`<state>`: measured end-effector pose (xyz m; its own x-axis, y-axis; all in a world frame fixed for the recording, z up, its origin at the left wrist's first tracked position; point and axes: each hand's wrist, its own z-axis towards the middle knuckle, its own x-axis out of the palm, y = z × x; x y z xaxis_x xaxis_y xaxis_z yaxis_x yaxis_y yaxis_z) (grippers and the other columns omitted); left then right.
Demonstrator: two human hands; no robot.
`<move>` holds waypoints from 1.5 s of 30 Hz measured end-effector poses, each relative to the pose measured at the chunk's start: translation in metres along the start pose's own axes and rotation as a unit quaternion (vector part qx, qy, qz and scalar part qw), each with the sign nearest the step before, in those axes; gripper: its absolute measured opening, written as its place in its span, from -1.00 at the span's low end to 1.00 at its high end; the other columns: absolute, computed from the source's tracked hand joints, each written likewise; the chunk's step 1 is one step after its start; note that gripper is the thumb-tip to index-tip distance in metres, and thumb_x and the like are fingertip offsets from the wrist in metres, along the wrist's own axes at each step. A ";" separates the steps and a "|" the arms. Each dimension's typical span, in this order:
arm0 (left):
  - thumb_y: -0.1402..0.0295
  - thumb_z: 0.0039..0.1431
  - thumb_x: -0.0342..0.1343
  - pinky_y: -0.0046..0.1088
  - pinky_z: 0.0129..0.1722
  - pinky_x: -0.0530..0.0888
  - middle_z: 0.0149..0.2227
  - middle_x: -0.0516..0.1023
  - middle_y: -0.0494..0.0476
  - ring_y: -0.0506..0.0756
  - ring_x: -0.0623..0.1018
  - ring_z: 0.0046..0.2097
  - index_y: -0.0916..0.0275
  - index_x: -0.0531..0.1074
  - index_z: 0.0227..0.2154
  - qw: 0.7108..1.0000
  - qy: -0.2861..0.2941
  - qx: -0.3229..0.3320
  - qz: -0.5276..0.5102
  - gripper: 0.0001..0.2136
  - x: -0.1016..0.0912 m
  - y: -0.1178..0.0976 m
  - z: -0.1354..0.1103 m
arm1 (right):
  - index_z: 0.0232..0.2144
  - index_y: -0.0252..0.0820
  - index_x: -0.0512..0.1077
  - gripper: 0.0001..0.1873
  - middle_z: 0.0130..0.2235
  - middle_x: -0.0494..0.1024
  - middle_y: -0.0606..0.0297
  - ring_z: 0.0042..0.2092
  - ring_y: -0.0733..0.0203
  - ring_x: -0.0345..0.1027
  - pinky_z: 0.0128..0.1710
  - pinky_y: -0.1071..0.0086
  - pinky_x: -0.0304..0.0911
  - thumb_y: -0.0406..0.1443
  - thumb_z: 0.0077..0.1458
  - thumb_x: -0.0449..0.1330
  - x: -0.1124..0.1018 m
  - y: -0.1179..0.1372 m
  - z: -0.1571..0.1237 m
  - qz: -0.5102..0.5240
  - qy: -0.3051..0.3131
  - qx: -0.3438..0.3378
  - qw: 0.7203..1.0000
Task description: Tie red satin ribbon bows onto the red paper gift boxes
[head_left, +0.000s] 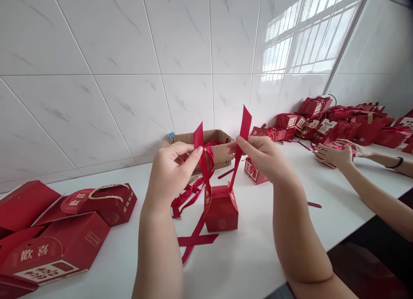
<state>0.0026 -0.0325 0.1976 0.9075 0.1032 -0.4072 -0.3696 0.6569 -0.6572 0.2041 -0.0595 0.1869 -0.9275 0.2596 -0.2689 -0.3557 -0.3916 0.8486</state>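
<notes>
A small red gift box (pixel 222 213) stands upright on the white table between my forearms. A red ribbon (pixel 238 159) rises from its top in two strands that spread apart in a V. My left hand (pixel 176 165) pinches the left strand between thumb and fingers. The right strand is pinched by my right hand (pixel 258 150), with its cut end sticking up above the fingers. More loose ribbon (pixel 196 238) lies crossed on the table at the box's left front. How the ribbon passes through the box top is hard to make out.
Behind my hands, a cardboard box (pixel 220 157) against the tiled wall holds red ribbons. Larger red gift boxes (pixel 71 243) lie at left. Another small box (pixel 254 172) sits behind my right hand. Many red boxes (pixel 322 127) are piled far right, near a co-worker's hands (pixel 338 155).
</notes>
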 end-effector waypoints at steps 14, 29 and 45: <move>0.26 0.08 0.22 -0.49 -0.37 0.50 -0.39 0.58 0.08 0.02 0.55 -0.38 0.23 0.53 -0.34 0.994 -0.081 0.052 -0.049 -0.84 0.037 0.006 0.014 | -0.43 -0.10 0.14 -0.64 -0.53 0.05 0.48 -0.57 0.44 -0.08 -0.63 0.51 -0.09 0.03 0.18 0.02 0.033 -0.017 0.014 0.234 0.061 0.010 0.970; 0.38 0.00 0.29 -0.46 -0.32 0.52 -0.21 0.47 0.07 0.05 0.51 -0.20 0.08 0.42 -0.05 0.976 -0.155 0.150 -0.005 -0.60 0.055 0.010 0.014 | -0.45 -0.20 0.42 -0.62 -0.60 0.32 0.39 -0.58 0.41 0.11 -0.61 0.48 0.02 -0.04 0.18 0.07 0.029 -0.009 0.007 0.278 0.125 0.006 0.952; 0.37 0.08 0.23 -0.11 0.05 0.40 0.04 0.43 -0.01 0.20 0.23 0.16 -0.06 0.60 -0.35 0.964 0.055 0.199 0.169 -0.87 0.030 0.010 0.007 | -0.26 -0.19 0.53 -0.66 -0.35 0.48 0.28 -0.50 0.39 0.25 -0.38 0.40 0.30 -0.09 0.17 0.09 0.010 -0.028 0.021 0.338 0.198 0.034 0.919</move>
<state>0.0280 -0.0177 0.1836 0.7142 0.2960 -0.6343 -0.5141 0.8368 -0.1884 0.2076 -0.0277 0.1696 -0.9079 -0.3700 0.1968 0.3129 -0.2861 0.9056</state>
